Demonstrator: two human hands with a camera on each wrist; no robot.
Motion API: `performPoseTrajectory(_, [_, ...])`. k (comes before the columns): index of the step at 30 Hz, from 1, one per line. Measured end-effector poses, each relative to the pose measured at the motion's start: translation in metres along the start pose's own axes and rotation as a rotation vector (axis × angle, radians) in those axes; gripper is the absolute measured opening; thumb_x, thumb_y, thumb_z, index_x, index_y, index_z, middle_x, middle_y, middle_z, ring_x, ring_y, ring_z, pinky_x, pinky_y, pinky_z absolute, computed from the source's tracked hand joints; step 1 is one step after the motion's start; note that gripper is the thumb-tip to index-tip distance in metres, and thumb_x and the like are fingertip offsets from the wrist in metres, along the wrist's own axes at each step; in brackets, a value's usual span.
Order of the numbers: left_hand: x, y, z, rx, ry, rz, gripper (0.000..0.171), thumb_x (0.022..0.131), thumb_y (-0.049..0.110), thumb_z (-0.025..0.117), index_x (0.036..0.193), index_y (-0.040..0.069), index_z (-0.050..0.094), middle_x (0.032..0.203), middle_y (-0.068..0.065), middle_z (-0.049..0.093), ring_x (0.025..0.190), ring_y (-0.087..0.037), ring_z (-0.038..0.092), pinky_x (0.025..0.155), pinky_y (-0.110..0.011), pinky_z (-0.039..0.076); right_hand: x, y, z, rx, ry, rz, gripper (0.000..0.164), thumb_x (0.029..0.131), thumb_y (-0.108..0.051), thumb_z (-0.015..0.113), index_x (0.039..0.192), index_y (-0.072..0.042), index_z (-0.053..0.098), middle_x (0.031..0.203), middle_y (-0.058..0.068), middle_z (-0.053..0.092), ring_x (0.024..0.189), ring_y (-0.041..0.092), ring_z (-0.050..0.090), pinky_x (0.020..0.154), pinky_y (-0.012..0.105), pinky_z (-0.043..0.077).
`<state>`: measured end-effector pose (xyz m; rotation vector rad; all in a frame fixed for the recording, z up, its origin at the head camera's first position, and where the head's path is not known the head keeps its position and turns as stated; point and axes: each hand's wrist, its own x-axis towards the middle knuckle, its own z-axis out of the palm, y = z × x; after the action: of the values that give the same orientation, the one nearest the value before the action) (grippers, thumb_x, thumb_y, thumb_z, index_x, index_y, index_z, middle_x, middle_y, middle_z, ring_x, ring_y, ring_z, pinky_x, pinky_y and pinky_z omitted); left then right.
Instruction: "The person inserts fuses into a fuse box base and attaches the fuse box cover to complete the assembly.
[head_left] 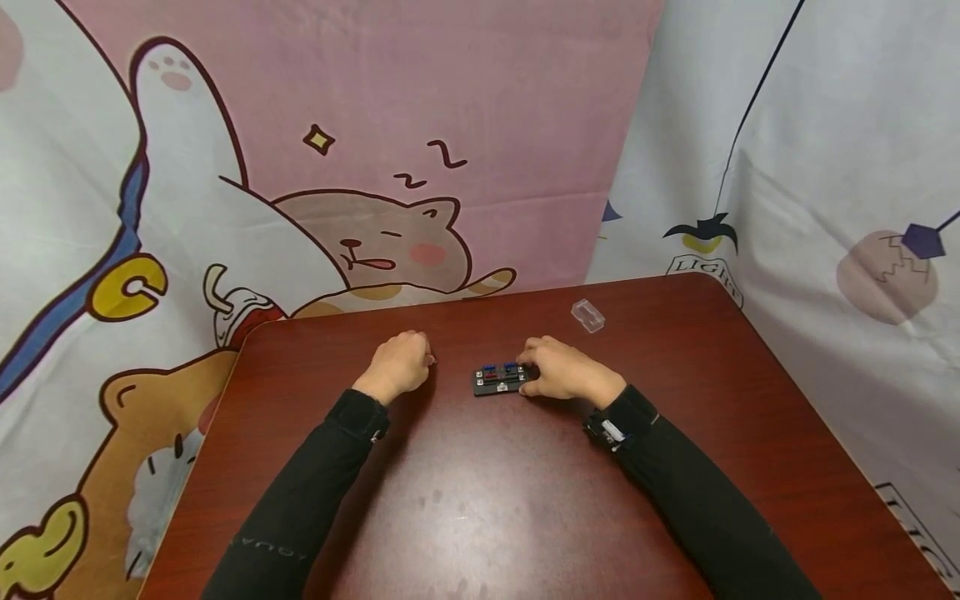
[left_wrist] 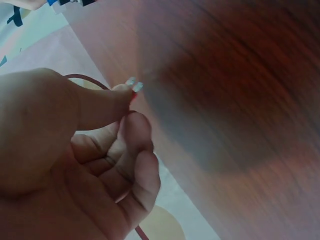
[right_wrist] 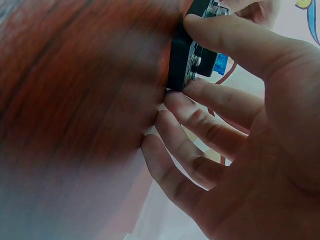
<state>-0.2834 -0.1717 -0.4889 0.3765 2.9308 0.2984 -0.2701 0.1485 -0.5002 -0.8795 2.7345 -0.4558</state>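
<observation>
A black fuse block (head_left: 489,388) with blue and red blade fuses and metal screw terminals lies on the table. My right hand (head_left: 566,370) grips its right end, thumb on the near side and fingers on the far side. In the right wrist view the block's dark base (right_wrist: 178,62) stands between thumb and index finger, while the other fingertips rest on the tabletop. To the left of the block, my left hand (head_left: 399,364) pinches a small red blade fuse (left_wrist: 134,95) between thumb and index finger. Two silvery prongs stick out past the fingertips; most of its body is hidden.
A clear plastic cover (head_left: 588,316) lies behind the right hand, near the far edge of the reddish-brown wooden table (head_left: 465,500). Printed cloth (head_left: 510,125) with cartoon animals hangs just beyond the table's far and side edges.
</observation>
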Motion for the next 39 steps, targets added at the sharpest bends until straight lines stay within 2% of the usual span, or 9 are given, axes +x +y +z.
performPoseTrajectory(5, [-0.003,0.006,-0.003,-0.031,0.065,0.045,0.007,0.107,0.017,0.07,0.104,0.011,0.07,0.104,-0.008,0.069,0.093,-0.026,0.066,0.086,-0.049,0.059,0.002,0.002,0.002,-0.005,-0.004,0.004,0.055,0.097,-0.036,0.085,0.144,-0.009,0.073,0.136,0.008,0.067,0.124,0.027,0.06,0.111,0.049,0.053])
performPoseTrajectory(12, [-0.011,0.029,-0.014,-0.062,0.15,0.153,0.007,0.108,0.017,0.072,0.107,0.01,0.072,0.106,-0.008,0.072,0.094,-0.027,0.07,0.086,-0.049,0.061,0.001,0.003,0.001,0.0,-0.006,0.011,0.055,0.098,-0.038,0.085,0.144,-0.01,0.073,0.137,0.008,0.066,0.125,0.027,0.06,0.11,0.05,0.054])
performPoseTrajectory(18, [-0.018,0.047,-0.021,-0.07,0.168,0.205,0.01,0.108,0.019,0.072,0.11,0.01,0.073,0.107,-0.007,0.072,0.093,-0.025,0.07,0.085,-0.047,0.062,0.0,0.002,0.001,0.008,-0.009,0.015,0.055,0.098,-0.037,0.085,0.144,-0.01,0.073,0.132,0.006,0.066,0.122,0.025,0.059,0.107,0.048,0.054])
performPoseTrajectory(25, [-0.02,0.062,-0.018,-0.059,0.194,0.247,0.009,0.109,0.019,0.071,0.109,0.011,0.074,0.106,-0.004,0.073,0.092,-0.023,0.072,0.082,-0.045,0.063,0.001,0.003,0.003,0.012,-0.006,0.013,0.056,0.098,-0.037,0.085,0.145,-0.008,0.072,0.141,0.01,0.065,0.129,0.029,0.06,0.113,0.05,0.054])
performPoseTrajectory(34, [-0.021,0.084,-0.013,-0.019,0.164,0.273,0.01,0.108,0.022,0.074,0.108,0.012,0.074,0.101,-0.003,0.07,0.082,-0.017,0.066,0.077,-0.04,0.061,0.004,0.002,0.002,-0.006,0.024,-0.008,0.053,0.096,-0.036,0.087,0.14,-0.009,0.075,0.124,0.004,0.066,0.115,0.024,0.06,0.103,0.046,0.055])
performPoseTrajectory(39, [-0.02,0.093,-0.004,-0.008,0.163,0.305,0.011,0.109,0.022,0.072,0.109,0.011,0.074,0.103,-0.003,0.071,0.085,-0.017,0.07,0.077,-0.039,0.063,0.002,0.001,0.005,0.004,0.028,-0.009,0.05,0.094,-0.034,0.088,0.137,-0.009,0.077,0.119,0.003,0.067,0.109,0.022,0.059,0.098,0.044,0.054])
